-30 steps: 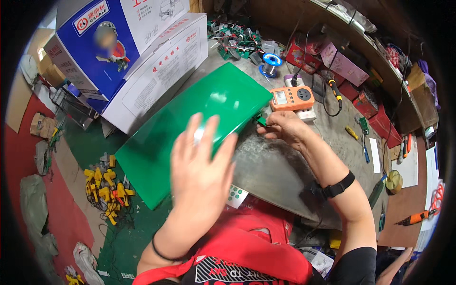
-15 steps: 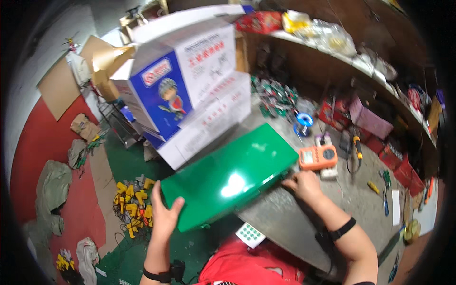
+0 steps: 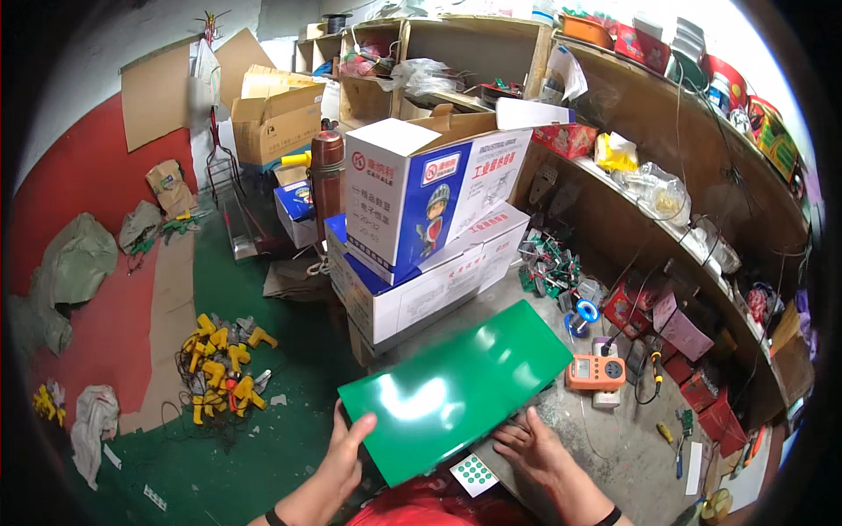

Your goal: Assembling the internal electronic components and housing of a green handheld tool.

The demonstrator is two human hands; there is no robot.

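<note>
The glossy green rectangular plastic sheet (image 3: pixel 456 386) lies across the near corner of the grey desk (image 3: pixel 614 438), its near-left end jutting past the desk edge over the green floor (image 3: pixel 219 456). The left hand (image 3: pixel 344 456) takes that overhanging corner, thumb on top and fingers clamped under it. The right hand (image 3: pixel 535 447) lies flat on the desk at the sheet's near long edge, fingers spread apart, gripping nothing. This looks like the positioning step: the sheet is being steadied and lined up, and any next shift calls for both hands working together so the panel doesn't tip off the corner.

Room is tight. The stacked white-and-blue cardboard boxes (image 3: pixel 421 245) stand just beyond the far long edge, and the orange digital meter (image 3: pixel 595 372) sits near the far-right corner. The only open room is leftward, over the floor.
</note>
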